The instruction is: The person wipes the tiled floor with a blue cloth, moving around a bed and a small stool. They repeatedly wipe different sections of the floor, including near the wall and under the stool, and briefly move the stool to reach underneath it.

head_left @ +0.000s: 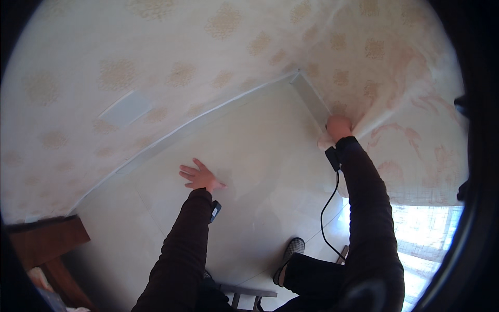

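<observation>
The right hand (339,128) conceals its fingertips, the view's left rim crops the brown wooden furniture (49,242), and the near edge cuts off both sleeves (183,244).

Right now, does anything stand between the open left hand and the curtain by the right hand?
Only the right hand itself, at the gathered edge of the curtain. Between it and the left hand nothing visible stands, just pale floor. The black cable hangs nearer the person, off that line.
</observation>
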Demonstrator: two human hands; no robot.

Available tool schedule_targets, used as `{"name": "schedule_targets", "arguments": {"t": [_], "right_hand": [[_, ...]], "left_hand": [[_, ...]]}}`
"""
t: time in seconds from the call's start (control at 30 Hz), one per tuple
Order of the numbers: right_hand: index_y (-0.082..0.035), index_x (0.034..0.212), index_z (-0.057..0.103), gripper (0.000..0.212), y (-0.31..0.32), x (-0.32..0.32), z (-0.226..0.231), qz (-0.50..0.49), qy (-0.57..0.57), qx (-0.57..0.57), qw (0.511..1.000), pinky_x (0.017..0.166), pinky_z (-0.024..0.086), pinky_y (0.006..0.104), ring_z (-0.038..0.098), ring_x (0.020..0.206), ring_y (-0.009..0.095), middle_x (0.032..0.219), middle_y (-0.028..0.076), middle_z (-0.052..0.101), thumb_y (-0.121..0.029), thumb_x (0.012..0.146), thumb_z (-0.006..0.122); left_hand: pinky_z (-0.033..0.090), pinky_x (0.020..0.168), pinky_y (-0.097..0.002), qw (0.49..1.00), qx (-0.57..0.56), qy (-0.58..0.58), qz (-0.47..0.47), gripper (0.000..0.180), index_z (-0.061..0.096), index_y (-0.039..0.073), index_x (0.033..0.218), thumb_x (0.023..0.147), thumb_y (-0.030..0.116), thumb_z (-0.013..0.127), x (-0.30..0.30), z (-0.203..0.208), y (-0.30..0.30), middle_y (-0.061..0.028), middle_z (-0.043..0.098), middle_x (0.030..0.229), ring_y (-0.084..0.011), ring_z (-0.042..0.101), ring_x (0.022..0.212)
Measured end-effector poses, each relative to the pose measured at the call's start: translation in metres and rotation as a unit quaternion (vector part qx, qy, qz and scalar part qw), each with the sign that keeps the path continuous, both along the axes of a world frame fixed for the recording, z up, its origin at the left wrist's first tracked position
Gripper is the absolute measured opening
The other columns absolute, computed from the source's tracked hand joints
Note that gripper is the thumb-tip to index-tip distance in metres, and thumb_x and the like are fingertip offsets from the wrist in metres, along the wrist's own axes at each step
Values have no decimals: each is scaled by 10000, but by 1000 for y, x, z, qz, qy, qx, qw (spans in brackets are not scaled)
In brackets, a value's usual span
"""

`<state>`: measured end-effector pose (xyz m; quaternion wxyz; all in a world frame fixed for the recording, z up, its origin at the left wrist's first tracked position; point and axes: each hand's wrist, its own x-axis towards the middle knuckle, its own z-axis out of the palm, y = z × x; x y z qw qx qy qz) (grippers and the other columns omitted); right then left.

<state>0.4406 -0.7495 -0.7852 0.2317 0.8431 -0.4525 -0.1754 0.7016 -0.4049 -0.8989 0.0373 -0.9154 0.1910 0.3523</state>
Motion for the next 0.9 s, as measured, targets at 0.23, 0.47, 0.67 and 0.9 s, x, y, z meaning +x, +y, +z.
{"name": "schedule_targets", "arguments": {"t": [0.23,0.47,0.67,0.9], "right_hand": [[-110,800,718,188,-1,-14,-28,12,-77,59,995,643,540,430,681,782,338,816,132,694,-230,845,582],[-53,1026,620,183,6,78,-32,21,-300,1,954,689,542,443,656,836,356,941,197,608,-127,872,556],[8,1136,563,297,-24,152,-40,130,-312,-142,930,761,547,388,597,935,330,1051,174,549,-43,843,550],[29,1249,514,410,-34,183,-86,107,-284,-82,949,821,543,374,532,1056,321,1151,165,495,-38,847,546]], "left_hand": [[294,1029,-666,1000,28,-2,11,1564,-135,14,1491,462,542,918,-1,6,-10,-445,-110,1466,-590,-47,1389],[176,1065,-689,998,-22,19,62,1581,-178,42,1481,448,420,957,13,12,14,-418,-177,1468,-545,-128,1402],[150,1084,-672,996,-24,27,81,1529,-138,64,1494,478,398,954,28,10,31,-389,-183,1486,-517,-140,1414],[140,1071,-692,995,7,61,74,1553,-162,47,1485,467,402,956,36,5,54,-399,-209,1472,-534,-163,1400]]}}
